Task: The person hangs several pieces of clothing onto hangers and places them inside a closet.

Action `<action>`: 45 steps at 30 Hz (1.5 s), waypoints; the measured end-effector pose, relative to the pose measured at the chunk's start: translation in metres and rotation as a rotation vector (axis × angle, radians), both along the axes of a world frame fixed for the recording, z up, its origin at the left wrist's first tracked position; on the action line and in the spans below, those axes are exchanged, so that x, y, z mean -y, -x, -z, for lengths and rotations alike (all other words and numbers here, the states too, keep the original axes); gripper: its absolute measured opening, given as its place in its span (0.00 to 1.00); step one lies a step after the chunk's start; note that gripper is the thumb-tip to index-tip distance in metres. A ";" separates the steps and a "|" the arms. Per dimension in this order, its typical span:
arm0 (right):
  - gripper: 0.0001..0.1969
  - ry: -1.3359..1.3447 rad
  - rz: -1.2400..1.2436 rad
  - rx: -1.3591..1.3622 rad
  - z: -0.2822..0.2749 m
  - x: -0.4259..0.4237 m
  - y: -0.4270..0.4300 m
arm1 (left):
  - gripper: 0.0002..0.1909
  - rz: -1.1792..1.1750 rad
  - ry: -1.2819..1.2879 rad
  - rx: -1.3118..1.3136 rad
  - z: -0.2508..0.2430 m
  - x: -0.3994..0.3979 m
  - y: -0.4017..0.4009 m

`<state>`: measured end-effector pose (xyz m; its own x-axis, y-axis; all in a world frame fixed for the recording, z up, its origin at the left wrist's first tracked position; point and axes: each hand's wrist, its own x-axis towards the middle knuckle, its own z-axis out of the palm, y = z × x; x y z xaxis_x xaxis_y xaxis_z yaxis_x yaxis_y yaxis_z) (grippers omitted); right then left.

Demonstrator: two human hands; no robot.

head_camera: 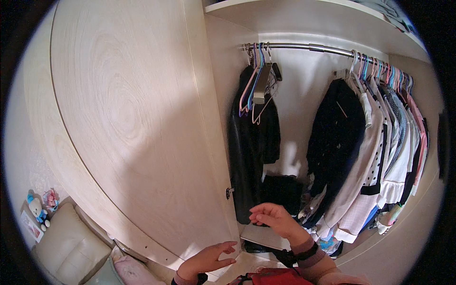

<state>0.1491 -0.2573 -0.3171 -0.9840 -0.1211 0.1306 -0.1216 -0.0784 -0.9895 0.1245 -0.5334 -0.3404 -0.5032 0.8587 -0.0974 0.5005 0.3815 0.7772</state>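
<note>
My left hand (212,257) is held out low in front of me, near the bottom of the wardrobe door panel (149,160), with thumb and fingers apart and nothing between them. A little higher and to the right, my right hand (272,218) is raised before the wardrobe opening, its fingers loosely curled and holding nothing visible. Behind it stand a dark coat (249,171) and a black item (281,194). To its right hangs a dark navy jacket (335,135) beside a row of shirts (395,142) on hangers.
A metal rail (292,46) spans the wardrobe under a shelf (285,16). Several bare hangers (245,92) hang at its left end. A door catch (229,192) juts from the panel edge. Lower left are a cream cushion (71,242), a plush toy (37,208) and a pink pillow (133,270).
</note>
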 end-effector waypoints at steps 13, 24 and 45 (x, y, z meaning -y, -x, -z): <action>0.13 0.180 0.181 -0.247 -0.083 -0.064 0.066 | 0.35 -0.065 -0.092 0.005 -0.032 -0.053 0.035; 0.19 0.856 -0.026 -0.446 -0.194 -0.117 0.160 | 0.44 -0.221 -0.518 -0.228 -0.121 -0.121 0.089; 0.08 0.904 -0.191 -0.291 -0.264 -0.124 0.272 | 0.46 -0.536 -0.564 -0.807 -0.206 -0.207 0.156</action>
<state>-0.1224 -0.1335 -0.0531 -0.8724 -0.0101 0.4887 -0.2586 -0.8389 -0.4790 -0.0314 -0.3263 -0.1345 -0.5613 0.3308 0.7587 0.8126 0.3944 0.4292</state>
